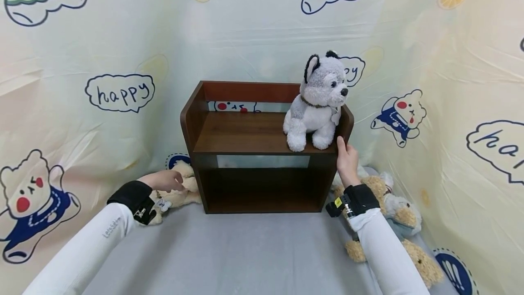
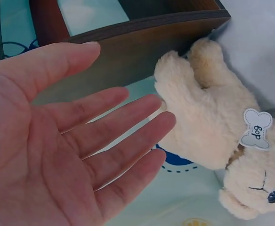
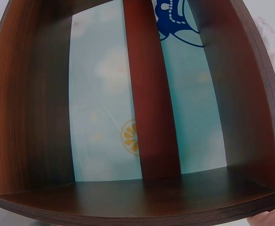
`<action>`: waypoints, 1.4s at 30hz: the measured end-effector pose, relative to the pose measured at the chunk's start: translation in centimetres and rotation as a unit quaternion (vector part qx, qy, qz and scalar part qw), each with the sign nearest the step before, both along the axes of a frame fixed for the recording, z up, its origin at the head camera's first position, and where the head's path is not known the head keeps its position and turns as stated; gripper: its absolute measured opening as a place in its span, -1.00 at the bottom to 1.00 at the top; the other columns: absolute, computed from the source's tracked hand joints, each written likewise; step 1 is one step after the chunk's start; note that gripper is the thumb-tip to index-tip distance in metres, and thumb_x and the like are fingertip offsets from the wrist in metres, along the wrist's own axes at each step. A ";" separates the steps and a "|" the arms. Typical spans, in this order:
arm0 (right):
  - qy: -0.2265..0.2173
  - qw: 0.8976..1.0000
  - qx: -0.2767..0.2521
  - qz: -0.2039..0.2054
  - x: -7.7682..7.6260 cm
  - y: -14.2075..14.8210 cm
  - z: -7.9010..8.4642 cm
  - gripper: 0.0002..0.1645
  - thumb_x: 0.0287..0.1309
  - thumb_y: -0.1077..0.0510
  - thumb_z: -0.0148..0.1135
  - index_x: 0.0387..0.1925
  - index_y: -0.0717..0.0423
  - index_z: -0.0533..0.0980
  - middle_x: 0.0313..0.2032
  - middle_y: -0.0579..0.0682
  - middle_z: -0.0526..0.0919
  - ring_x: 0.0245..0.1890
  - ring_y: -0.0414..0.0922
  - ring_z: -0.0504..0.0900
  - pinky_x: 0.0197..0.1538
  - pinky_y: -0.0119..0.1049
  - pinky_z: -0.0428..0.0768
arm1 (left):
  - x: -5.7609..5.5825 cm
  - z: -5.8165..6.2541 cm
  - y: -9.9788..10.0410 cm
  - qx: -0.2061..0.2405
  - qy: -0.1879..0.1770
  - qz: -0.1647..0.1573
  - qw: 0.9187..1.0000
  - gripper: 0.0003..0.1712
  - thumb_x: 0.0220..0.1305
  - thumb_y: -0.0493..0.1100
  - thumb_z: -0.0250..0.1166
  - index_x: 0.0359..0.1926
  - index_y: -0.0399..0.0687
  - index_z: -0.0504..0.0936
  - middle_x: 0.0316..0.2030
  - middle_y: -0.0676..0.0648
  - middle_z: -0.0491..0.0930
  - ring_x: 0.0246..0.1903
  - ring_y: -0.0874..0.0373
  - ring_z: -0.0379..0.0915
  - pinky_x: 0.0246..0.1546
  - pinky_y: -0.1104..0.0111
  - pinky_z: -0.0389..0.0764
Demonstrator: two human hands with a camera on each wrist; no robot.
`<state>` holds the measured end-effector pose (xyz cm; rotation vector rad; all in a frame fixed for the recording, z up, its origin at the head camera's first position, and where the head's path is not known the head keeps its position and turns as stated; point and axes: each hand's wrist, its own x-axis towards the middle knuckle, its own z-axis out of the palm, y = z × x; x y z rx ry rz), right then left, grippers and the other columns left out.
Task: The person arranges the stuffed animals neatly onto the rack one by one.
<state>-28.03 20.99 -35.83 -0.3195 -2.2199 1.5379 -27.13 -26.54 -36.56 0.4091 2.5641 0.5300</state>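
Observation:
A dark brown wooden shelf (image 1: 254, 131) with two levels stands upright on the grey surface. On its upper board, at the right, sits a grey and white plush husky (image 1: 317, 104). My right hand (image 1: 348, 164) grips the shelf's right side panel, thumb at the front edge; its other fingers are mostly hidden. Only a sliver of that hand shows in the right wrist view's bottom corner. Beside the shelf's left side lies a cream plush dog (image 2: 203, 113) with a bone-shaped tag (image 2: 257, 129). Over it my left hand (image 2: 85, 141) is spread, fingers fairly straight, holding nothing.
Several plush toys (image 1: 403, 213) are heaped right of the shelf, partly behind my right forearm. A printed cloth (image 1: 245, 35) hangs behind and at both sides. Grey tabletop (image 1: 245, 254) extends in front of the shelf. The lower compartment (image 1: 262, 185) has an opening at its back.

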 end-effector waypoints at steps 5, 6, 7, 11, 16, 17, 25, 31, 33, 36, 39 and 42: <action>0.002 1.000 0.002 0.001 -0.1 0.0 0.3 -0.42 0.31 -0.22 -0.22 -0.54 0.19 0.25 -0.62 -0.02 0.12 -0.59 -0.09 0.19 -0.46 -0.28 0.16 | -0.1 0.0 -0.5 -0.002 0.020 0.015 1.000 -0.55 0.21 -0.14 0.15 -0.05 -0.49 0.43 -0.15 -0.37 0.49 -0.25 -0.12 0.49 -0.24 0.10 0.52; 0.003 1.000 0.003 -0.001 -0.1 0.0 0.4 -0.43 0.31 -0.22 -0.22 -0.55 0.18 0.24 -0.62 -0.02 0.13 -0.59 -0.10 0.19 -0.46 -0.29 0.17 | -0.2 -0.1 -0.6 -0.002 0.032 0.015 0.999 -0.55 0.21 -0.15 0.15 -0.05 -0.50 0.43 -0.15 -0.38 0.50 -0.24 -0.13 0.48 -0.24 0.09 0.52; 0.004 1.000 0.003 -0.001 -0.2 0.0 0.5 -0.44 0.32 -0.20 -0.22 -0.55 0.18 0.24 -0.62 -0.01 0.12 -0.60 -0.10 0.19 -0.47 -0.29 0.17 | -0.2 -0.3 -0.8 -0.001 0.044 0.017 0.999 -0.55 0.21 -0.15 0.15 -0.05 -0.50 0.43 -0.14 -0.39 0.49 -0.22 -0.16 0.47 -0.23 0.09 0.51; 0.012 1.000 0.004 -0.002 -0.1 0.0 0.7 -0.45 0.32 -0.18 -0.21 -0.56 0.18 0.25 -0.63 -0.02 0.13 -0.60 -0.09 0.19 -0.48 -0.29 0.17 | -0.3 -1.0 -1.5 0.016 0.095 0.035 0.995 -0.52 0.22 -0.15 0.13 -0.02 -0.54 0.41 -0.11 -0.45 0.47 -0.12 -0.26 0.42 -0.19 0.06 0.50; 0.018 0.999 0.026 -0.001 -0.2 -0.1 0.5 -0.44 0.33 -0.17 -0.22 -0.52 0.23 0.30 -0.64 -0.01 0.14 -0.59 -0.08 0.21 -0.46 -0.29 0.19 | 0.3 -1.6 -2.8 0.044 0.102 0.077 0.991 -0.46 0.23 -0.12 0.11 0.01 -0.57 0.37 -0.10 -0.48 0.45 -0.12 -0.29 0.41 -0.21 0.06 0.51; 0.019 0.999 0.030 -0.001 -0.2 -0.2 0.4 -0.43 0.33 -0.17 -0.21 -0.53 0.23 0.29 -0.64 -0.01 0.14 -0.59 -0.07 0.21 -0.46 -0.28 0.19 | 0.4 -1.7 -3.0 0.044 0.105 0.082 0.990 -0.46 0.23 -0.11 0.11 0.01 -0.57 0.37 -0.09 -0.49 0.44 -0.12 -0.29 0.41 -0.22 0.06 0.51; 0.024 0.999 0.038 0.015 -0.3 -0.5 0.0 -0.42 0.33 -0.18 -0.22 -0.57 0.21 0.26 -0.67 -0.04 0.11 -0.62 -0.09 0.18 -0.48 -0.28 0.17 | 1.2 -2.4 -4.8 0.074 0.118 0.127 0.982 -0.49 0.27 -0.15 0.08 0.02 -0.59 0.34 -0.11 -0.51 0.43 -0.19 -0.25 0.46 -0.25 0.07 0.52; 0.021 0.999 0.038 0.014 0.0 -0.3 0.0 -0.42 0.33 -0.19 -0.24 -0.57 0.20 0.24 -0.66 -0.03 0.10 -0.63 -0.08 0.17 -0.48 -0.27 0.16 | 1.3 -2.7 -5.0 0.116 0.079 0.174 0.975 -0.45 0.32 -0.11 0.01 0.05 -0.61 0.28 -0.06 -0.53 0.40 -0.12 -0.30 0.43 -0.17 0.05 0.51; 0.020 0.999 0.037 0.013 0.0 -0.2 0.1 -0.41 0.33 -0.20 -0.24 -0.56 0.21 0.26 -0.66 -0.03 0.10 -0.62 -0.07 0.17 -0.48 -0.27 0.16 | 1.3 -2.9 -5.0 0.134 0.069 0.192 0.970 -0.44 0.34 -0.10 -0.02 0.07 -0.62 0.26 -0.02 -0.54 0.36 -0.07 -0.32 0.39 -0.12 0.03 0.49; 0.022 0.999 0.039 0.010 0.0 -0.1 0.1 -0.41 0.33 -0.19 -0.24 -0.52 0.25 0.30 -0.64 -0.02 0.12 -0.60 -0.07 0.19 -0.46 -0.27 0.18 | 1.1 -3.3 -4.8 0.170 0.050 0.222 0.959 -0.41 0.36 -0.10 -0.07 0.12 -0.64 0.20 0.05 -0.56 0.28 -0.01 -0.34 0.33 -0.02 0.00 0.43; 0.020 0.999 0.040 0.007 0.0 0.0 0.1 -0.40 0.34 -0.18 -0.24 -0.49 0.28 0.31 -0.63 -0.01 0.13 -0.57 -0.07 0.20 -0.45 -0.28 0.18 | 1.0 -3.9 -4.7 0.203 0.032 0.247 0.947 -0.38 0.39 -0.08 -0.12 0.17 -0.63 0.13 0.12 -0.56 0.20 0.05 -0.35 0.27 0.05 -0.02 0.37; 0.023 0.999 0.042 0.002 0.0 0.1 0.0 -0.41 0.34 -0.17 -0.23 -0.50 0.28 0.32 -0.63 -0.02 0.12 -0.57 -0.08 0.21 -0.45 -0.29 0.17 | 1.0 -4.6 -4.5 0.224 0.027 0.273 0.935 -0.36 0.40 -0.06 -0.14 0.21 -0.61 0.10 0.16 -0.54 0.17 0.08 -0.34 0.24 0.08 -0.01 0.33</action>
